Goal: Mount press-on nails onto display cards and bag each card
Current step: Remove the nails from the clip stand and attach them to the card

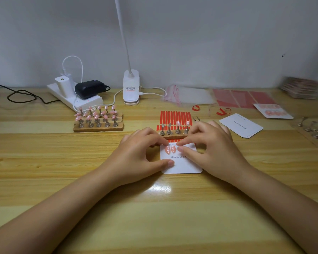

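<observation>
Grey wall behind; wooden bench (pixel 44 162) below. White display card (pixel 184 165) lies flat at centre, two pink press-on nails (pixel 170 149) stuck near its top left. Left hand (pixel 141 153) is curled, thumb pressed on the card's left edge. Right hand (pixel 209 145) is curled, fingertips pinched at the card's top; what is held cannot be told. Nail stand (pixel 173 132) sits just beyond, two nails mounted.
</observation>
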Tool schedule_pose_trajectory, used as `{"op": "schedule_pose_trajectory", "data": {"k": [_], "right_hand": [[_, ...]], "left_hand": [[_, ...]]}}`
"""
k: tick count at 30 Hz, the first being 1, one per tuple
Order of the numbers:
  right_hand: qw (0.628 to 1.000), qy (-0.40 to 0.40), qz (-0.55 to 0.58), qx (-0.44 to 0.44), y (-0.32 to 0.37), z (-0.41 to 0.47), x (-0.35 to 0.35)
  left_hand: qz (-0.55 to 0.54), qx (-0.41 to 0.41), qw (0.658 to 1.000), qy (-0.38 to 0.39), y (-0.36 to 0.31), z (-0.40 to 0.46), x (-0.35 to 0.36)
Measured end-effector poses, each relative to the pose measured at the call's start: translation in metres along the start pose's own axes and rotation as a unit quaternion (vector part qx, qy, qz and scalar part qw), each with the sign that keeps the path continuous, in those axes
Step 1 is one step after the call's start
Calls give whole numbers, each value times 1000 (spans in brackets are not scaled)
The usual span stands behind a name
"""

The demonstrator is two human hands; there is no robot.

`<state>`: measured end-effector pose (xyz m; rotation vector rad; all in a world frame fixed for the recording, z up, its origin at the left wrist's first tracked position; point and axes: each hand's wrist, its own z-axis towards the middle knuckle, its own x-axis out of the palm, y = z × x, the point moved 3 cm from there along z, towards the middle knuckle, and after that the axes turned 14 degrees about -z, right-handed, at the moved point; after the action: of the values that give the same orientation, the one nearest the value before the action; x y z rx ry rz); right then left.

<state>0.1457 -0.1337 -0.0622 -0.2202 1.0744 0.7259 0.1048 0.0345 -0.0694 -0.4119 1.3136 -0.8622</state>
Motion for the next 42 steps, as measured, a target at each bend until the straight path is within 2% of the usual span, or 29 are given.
{"op": "schedule_pose_trajectory", "data": {"k": [4,13,16,20,27,31,37,42], "right_hand": [[998,12,-33,-57,7,-3,2],[999,34,-10,-42,3,1,5],[999,37,5,-33,3,0,3],[998,25,-26,-44,10,-3,2],[996,-20,-41,-75,19,-4,0],[995,-54,-40,-72,17,-4,0],[989,-131,-61,-18,6,8,-12],[994,-49,-100,-17,-3,24,-9]], "left_hand": [[3,-1,1000,-5,0,0,0],[-19,2,1000,-2,-2,1,-1],[-96,12,994,-52,-4,4,-8],[-86,18,985,-149,-2,14,-16],[-170,-39,982,-68,0,52,2],[-161,-43,983,-75,2,62,11],[-142,-41,984,-96,9,63,17],[-152,-41,982,-101,10,64,17]]}}
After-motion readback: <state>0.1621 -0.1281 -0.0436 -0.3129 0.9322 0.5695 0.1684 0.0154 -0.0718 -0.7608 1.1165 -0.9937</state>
